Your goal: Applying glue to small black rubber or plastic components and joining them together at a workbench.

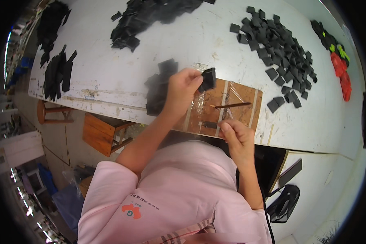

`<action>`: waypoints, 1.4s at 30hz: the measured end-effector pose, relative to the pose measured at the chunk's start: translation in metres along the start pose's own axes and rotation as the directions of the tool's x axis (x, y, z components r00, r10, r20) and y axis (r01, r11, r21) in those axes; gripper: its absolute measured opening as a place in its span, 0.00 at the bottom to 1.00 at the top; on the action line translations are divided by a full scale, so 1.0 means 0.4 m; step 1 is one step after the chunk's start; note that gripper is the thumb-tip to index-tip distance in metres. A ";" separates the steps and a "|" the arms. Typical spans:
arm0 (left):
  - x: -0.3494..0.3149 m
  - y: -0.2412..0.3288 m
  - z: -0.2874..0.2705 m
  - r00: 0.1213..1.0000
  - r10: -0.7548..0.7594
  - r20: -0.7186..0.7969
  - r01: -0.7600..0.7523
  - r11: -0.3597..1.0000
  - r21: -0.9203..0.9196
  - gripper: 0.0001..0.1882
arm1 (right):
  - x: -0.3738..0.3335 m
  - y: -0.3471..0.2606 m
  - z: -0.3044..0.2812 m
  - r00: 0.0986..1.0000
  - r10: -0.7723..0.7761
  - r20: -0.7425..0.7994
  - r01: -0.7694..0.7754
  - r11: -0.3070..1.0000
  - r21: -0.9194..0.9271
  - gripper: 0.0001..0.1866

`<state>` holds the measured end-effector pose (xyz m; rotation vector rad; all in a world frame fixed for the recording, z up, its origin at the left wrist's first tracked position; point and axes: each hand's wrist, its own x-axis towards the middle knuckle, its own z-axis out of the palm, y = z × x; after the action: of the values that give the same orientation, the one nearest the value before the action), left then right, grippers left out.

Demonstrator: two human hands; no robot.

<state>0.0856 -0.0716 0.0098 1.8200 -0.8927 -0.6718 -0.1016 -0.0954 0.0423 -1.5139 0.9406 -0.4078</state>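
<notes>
Black and small, one piece (208,79) is pinched in the left hand (181,87) over the far side of the brown board (248,116), the right hand's (240,140) grip unclear, the right pile (280,44) seemingly done, the far heap (144,18) seemingly left.

The board (245,116) looks like scuffed, scratchy wood. At two o'clock, the black squares (286,53) look dull. At nine o'clock, the stool (99,134) is smooth wood.
</notes>
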 end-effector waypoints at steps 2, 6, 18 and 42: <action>-0.048 0.007 0.007 0.939 -0.113 0.326 0.344 0.372 -0.862 0.05 | 0.007 -0.015 0.039 0.996 -0.020 -0.092 0.034 0.988 0.154 0.07; -0.154 0.040 0.028 0.897 -0.065 0.438 0.441 0.220 -0.870 0.06 | 0.014 -0.020 0.068 0.984 -0.005 -0.179 0.099 0.848 0.521 0.11; -0.111 0.119 -0.054 0.883 0.031 0.469 0.316 0.699 -0.641 0.11 | 0.038 -0.074 -0.063 0.854 -0.506 0.121 0.503 0.743 -0.441 0.08; -0.134 0.152 -0.064 0.875 -0.004 0.484 0.052 0.995 -0.086 0.03 | 0.048 -0.098 -0.053 0.840 -0.451 0.303 0.528 0.545 -0.651 0.10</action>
<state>0.0568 -0.0309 0.0789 1.6023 -1.1356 -1.2039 -0.0931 -0.1269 0.0782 -2.5392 0.5787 -0.3671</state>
